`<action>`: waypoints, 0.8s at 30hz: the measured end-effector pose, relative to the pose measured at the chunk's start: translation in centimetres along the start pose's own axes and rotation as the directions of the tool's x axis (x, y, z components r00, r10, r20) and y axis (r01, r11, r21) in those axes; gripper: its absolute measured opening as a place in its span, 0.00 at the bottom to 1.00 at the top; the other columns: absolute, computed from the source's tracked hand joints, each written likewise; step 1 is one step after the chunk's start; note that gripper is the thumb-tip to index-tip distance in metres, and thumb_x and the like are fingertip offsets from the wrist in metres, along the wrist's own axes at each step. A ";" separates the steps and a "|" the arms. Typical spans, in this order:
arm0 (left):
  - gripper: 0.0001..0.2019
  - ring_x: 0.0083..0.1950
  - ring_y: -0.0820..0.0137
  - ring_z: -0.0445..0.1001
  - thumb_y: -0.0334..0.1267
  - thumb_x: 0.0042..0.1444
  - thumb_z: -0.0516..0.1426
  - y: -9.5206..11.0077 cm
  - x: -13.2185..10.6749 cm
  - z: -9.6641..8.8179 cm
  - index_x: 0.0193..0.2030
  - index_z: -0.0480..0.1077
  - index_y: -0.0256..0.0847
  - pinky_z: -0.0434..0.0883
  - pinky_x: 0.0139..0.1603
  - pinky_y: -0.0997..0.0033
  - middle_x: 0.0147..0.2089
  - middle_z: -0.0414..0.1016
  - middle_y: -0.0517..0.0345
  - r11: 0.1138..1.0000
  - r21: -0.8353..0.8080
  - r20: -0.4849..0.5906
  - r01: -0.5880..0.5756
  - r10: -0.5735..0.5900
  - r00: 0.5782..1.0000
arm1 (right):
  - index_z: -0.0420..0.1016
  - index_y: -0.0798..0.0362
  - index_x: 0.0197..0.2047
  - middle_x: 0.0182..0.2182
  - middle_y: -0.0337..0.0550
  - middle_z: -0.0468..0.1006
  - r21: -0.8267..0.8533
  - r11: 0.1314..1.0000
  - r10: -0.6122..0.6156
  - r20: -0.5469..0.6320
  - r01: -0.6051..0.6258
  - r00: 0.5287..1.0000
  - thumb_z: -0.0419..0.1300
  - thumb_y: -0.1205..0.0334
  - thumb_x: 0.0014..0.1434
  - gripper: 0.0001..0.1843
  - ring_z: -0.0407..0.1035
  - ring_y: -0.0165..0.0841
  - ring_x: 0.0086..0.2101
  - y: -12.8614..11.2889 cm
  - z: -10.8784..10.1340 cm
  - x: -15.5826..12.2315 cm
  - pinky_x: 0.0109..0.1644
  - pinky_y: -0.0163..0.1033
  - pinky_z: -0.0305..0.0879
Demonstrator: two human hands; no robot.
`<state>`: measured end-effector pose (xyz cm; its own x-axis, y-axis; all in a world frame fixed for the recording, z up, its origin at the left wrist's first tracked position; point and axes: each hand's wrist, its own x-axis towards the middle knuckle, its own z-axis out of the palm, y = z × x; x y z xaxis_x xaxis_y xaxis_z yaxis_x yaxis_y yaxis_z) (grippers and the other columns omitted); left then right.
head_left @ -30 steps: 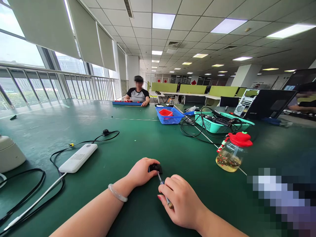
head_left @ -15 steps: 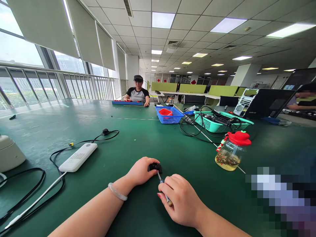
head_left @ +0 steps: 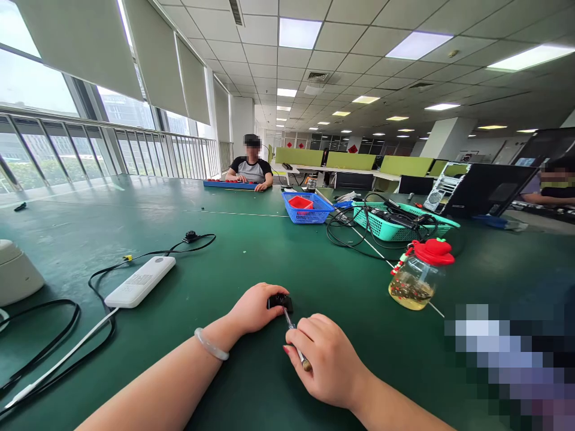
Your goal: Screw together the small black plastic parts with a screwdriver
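On the green tabletop [head_left: 251, 389], my left hand [head_left: 255, 308] grips a small black block-like part [head_left: 279, 301], thumb on the near side and fingers over the top. What the part is, I cannot make out. My right hand [head_left: 330, 362] is closed around a screwdriver [head_left: 296, 347] with a clear handle and a brownish end. Its metal shaft points away from me, and the tip meets the near side of the black part. My left fingers hide some of the part.
Left lie a white power bank [head_left: 141, 281] with a white cable and a black cord [head_left: 94, 281]. A red-lidded jar [head_left: 415, 281] stands right. Beyond are a blue basket [head_left: 308, 212], a teal basket [head_left: 386, 227] with cables and a seated person [head_left: 251, 170].
The view has shifted slightly. My hands keep the same hold on the black part and the screwdriver. The person across the table has moved a hand a little.
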<state>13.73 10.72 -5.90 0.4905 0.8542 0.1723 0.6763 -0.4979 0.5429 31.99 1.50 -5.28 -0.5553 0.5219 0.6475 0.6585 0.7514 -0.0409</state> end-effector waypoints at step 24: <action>0.18 0.49 0.63 0.74 0.39 0.52 0.59 -0.1 0.2 0.0 0.52 0.72 0.48 0.70 0.53 0.63 0.49 0.79 0.57 1.000 0.014 -0.009 -0.011 0.011 1.000 | 0.69 0.52 0.28 0.21 0.36 0.63 -0.062 0.998 -0.017 -0.072 0.013 0.997 0.52 0.66 0.63 0.12 0.53 0.28 0.22 0.5 0.1 0.0 0.29 0.38 0.48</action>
<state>13.78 10.90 -5.96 0.4932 0.8499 0.1855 0.6783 -0.5093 0.5296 32.31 1.94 -5.34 -0.5288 0.4787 0.7009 0.6817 0.7314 0.0148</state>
